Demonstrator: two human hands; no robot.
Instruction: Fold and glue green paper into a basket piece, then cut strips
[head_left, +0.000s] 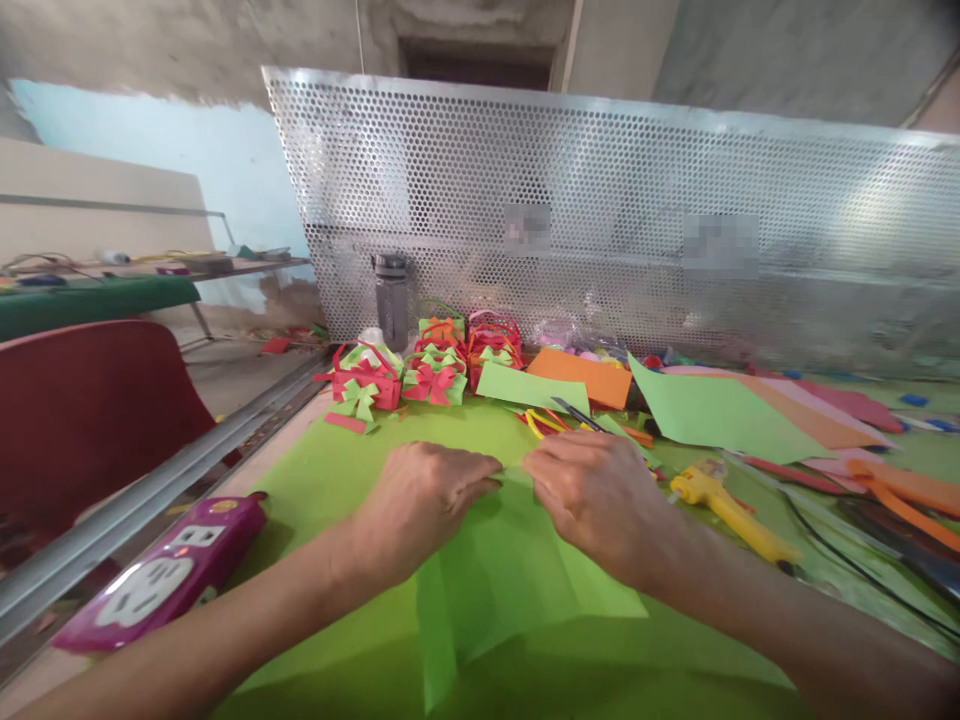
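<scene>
A sheet of green paper [517,570] hangs between my two hands over the green table cover [315,610]. My left hand [427,500] pinches its far edge from the left, fingertips pressed together. From the right, my right hand [592,490] grips the same edge with curled fingers. The two sets of fingertips are a small gap apart. Just beyond my right hand lie yellow-handled scissors [546,424], partly hidden. To its right rests a yellow glue gun [735,515].
Small red and green paper baskets with bows [435,378] stand at the back beside a grey bottle [391,300]. A purple power strip [169,570] lies at the left edge. Coloured sheets [727,410] spread right. A perforated metal panel [600,200] closes the back; a red chair [97,420] stands left.
</scene>
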